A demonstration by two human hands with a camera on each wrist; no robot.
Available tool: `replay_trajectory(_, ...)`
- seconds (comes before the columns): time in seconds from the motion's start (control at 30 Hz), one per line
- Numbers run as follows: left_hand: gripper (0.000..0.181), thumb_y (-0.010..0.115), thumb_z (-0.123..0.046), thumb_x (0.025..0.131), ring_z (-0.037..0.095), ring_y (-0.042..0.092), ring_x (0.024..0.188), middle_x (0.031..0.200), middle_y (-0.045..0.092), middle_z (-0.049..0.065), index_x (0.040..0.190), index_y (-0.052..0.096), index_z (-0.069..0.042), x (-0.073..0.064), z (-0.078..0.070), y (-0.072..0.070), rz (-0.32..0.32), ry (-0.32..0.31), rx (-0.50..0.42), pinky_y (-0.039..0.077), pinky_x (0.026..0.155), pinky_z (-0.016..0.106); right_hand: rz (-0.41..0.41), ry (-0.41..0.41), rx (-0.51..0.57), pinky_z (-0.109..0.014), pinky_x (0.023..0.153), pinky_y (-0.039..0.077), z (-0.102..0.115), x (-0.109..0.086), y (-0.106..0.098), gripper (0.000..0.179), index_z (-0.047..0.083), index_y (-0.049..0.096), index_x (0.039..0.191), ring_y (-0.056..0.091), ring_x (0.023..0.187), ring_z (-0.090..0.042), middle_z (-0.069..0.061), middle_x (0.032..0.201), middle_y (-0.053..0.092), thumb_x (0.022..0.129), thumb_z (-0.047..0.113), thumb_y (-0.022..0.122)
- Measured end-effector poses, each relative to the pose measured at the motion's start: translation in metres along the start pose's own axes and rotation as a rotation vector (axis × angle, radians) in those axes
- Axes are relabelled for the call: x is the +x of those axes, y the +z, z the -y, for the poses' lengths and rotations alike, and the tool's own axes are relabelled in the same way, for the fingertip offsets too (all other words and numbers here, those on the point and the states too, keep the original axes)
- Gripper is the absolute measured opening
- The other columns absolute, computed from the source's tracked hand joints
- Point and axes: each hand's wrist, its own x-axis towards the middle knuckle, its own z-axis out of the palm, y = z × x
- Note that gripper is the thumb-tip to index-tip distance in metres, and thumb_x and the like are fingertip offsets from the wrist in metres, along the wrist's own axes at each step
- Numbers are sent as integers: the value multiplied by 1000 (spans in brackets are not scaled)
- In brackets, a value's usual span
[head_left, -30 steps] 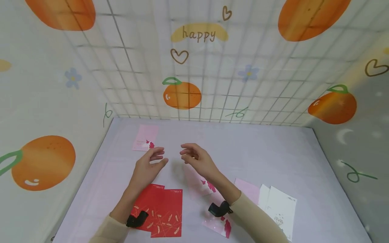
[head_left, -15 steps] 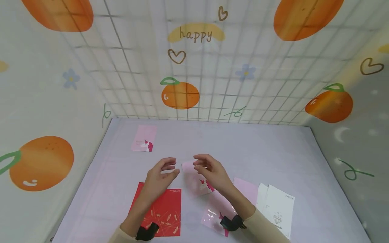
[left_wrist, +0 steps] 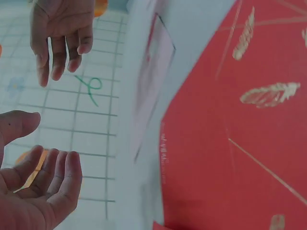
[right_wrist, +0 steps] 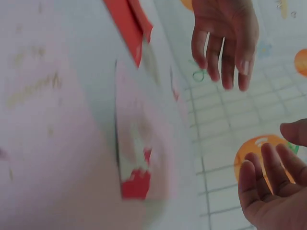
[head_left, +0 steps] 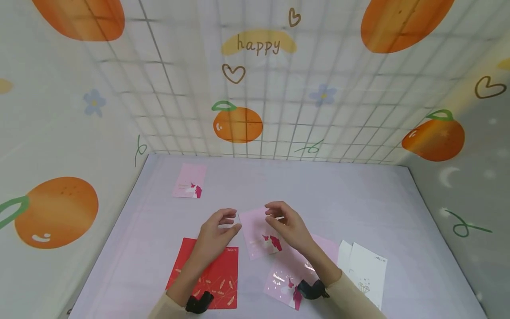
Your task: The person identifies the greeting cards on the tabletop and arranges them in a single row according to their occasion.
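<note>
My left hand (head_left: 215, 235) hovers above the far edge of the red cards (head_left: 225, 277), which overlap and carry gold feather prints. Its fingers are loosely bent, and nothing lies between them. Facing it, my right hand (head_left: 292, 228) hangs over the right side of a small pink card (head_left: 253, 232) with a white and magenta unicorn-like print. The left wrist view shows both hands raised off the table, apart from each other and holding nothing. Under my right forearm lies a larger pink card (head_left: 276, 285), partly hidden, with similar print and pale lettering.
Another small pink card (head_left: 190, 179) lies at the back left of the table (head_left: 338, 195). White cards (head_left: 370, 270) overlap at the front right, partly behind the right sleeve. Patterned cloth walls (head_left: 255, 88) with printed oranges stand around the back and sides.
Both hands have moved right and somewhat nearer to me. The left hand has left the area beside the back-left pink card. The small middle card is now less covered by the right hand.
</note>
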Motion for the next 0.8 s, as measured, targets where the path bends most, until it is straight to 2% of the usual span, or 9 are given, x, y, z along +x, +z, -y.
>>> replay_trajectory(0.17, 49, 81, -22, 86, 28, 65, 104, 120, 64, 10, 129, 61, -12, 14, 9, 6, -5, -26, 84, 57, 84, 38, -12, 21, -67, -33, 81, 54, -18, 12, -8, 32, 7, 62, 122, 65, 96, -25, -17, 107, 65, 92, 10, 73)
replay_trajectory(0.33, 54, 83, -24, 83, 25, 64, 100, 118, 63, 10, 130, 60, -13, 30, 17, 12, 21, -89, 188, 57, 80, 40, 13, 78, -133, -35, 82, 54, -37, 27, -14, 35, 5, 60, 122, 65, 94, -24, -15, 107, 65, 90, 9, 75)
replay_trajectory(0.5, 63, 85, -24, 81, 27, 61, 105, 120, 58, 11, 135, 56, -12, 42, 28, 13, 128, -161, 266, 57, 81, 43, 126, 124, -185, -41, 84, 52, -53, 40, -15, 45, 6, 57, 128, 61, 95, -26, -15, 111, 62, 88, 13, 77)
replay_trajectory(0.63, 70, 86, -26, 79, 27, 59, 108, 119, 55, 10, 139, 52, -13, 47, 35, 13, 219, -172, 317, 56, 82, 44, 216, 123, -236, -41, 85, 49, -64, 46, -14, 49, 7, 57, 130, 57, 95, -26, -14, 110, 60, 87, 13, 79)
replay_trajectory(0.8, 74, 87, -28, 77, 23, 56, 105, 114, 53, 9, 139, 51, -13, 51, 37, 15, 245, -160, 387, 56, 80, 41, 274, 90, -329, -38, 84, 46, -70, 52, -16, 52, 5, 57, 129, 51, 93, -24, -11, 104, 56, 83, 10, 81)
